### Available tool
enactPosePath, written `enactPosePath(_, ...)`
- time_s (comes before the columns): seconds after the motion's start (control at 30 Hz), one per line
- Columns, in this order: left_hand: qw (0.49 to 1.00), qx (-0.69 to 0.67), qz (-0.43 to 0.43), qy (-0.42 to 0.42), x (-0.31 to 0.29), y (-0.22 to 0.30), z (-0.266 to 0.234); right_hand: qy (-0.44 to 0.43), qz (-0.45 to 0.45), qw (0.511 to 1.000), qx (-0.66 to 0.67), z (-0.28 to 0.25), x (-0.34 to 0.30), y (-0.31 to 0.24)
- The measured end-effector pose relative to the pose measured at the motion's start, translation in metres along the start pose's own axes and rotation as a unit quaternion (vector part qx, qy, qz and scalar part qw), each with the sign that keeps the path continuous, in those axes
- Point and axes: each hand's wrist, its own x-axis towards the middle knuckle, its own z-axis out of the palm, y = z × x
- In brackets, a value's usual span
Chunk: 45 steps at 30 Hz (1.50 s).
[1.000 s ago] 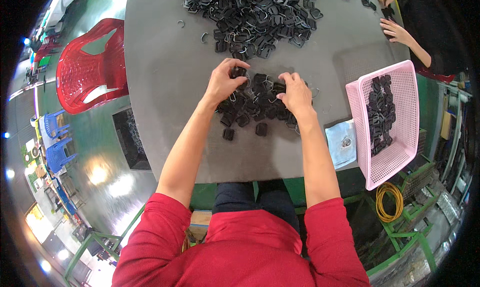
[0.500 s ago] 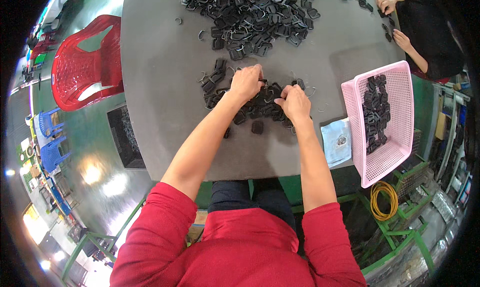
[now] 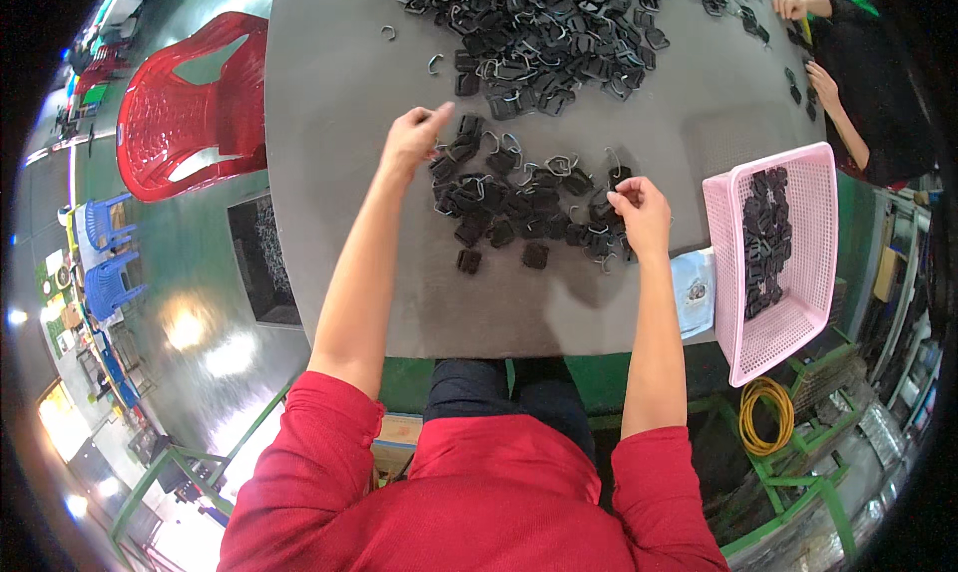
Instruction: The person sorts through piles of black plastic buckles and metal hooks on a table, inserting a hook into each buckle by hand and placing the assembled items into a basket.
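Before me on the grey table lies a small heap of black plastic pieces, several with bent metal wire hooks on them. My left hand hovers by the heap's far left corner, thumb and fingers apart, nothing seen in it. At the heap's right side, my right hand has its fingertips closed on a black piece, which they partly cover. Two single black pieces sit at the near edge of the heap.
A larger pile of black pieces covers the table's far part, with two loose wire hooks left of it. On the right stand a pink basket holding black pieces and a pale blue packet. Another person's hands work at far right.
My left hand has pulled out of the small heap, leftward and away, its fingers parting. My right hand has shifted slightly right. The whole view has moved a little.
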Motion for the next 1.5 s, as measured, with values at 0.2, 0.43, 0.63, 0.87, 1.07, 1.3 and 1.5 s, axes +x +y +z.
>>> enactPosePath(0.2,0.924,0.337,0.144,0.112,0.005,-0.001,0.038,-0.132,0.122,0.772,0.609,-0.005,-0.02,-0.033)
enactPosePath(0.43,0.926,-0.294,0.08,-0.224,-0.035,0.015,-0.028,-0.18,-0.003,0.984,0.014,0.093,0.022,-0.071)
enactPosePath(0.63,0.949,-0.26,0.069,-0.164,-0.026,-0.007,-0.036,-0.084,-0.111,0.955,-0.262,0.131,0.018,-0.1)
enactPosePath(0.87,0.89,0.305,0.324,0.101,-0.028,-0.032,0.029,-0.16,-0.028,0.987,-0.009,0.089,0.035,-0.071)
enactPosePath(1.07,0.974,0.041,0.12,-0.19,-0.034,-0.023,-0.02,-0.259,0.106,0.789,0.547,0.049,0.012,-0.078)
enactPosePath(1.3,0.845,-0.475,0.068,-0.236,-0.058,-0.027,-0.057,-0.197,-0.035,0.979,0.037,0.135,0.049,-0.106)
enactPosePath(1.5,0.962,0.19,0.173,0.094,-0.03,-0.05,-0.023,-0.164,-0.074,0.978,-0.101,0.153,0.053,-0.117)
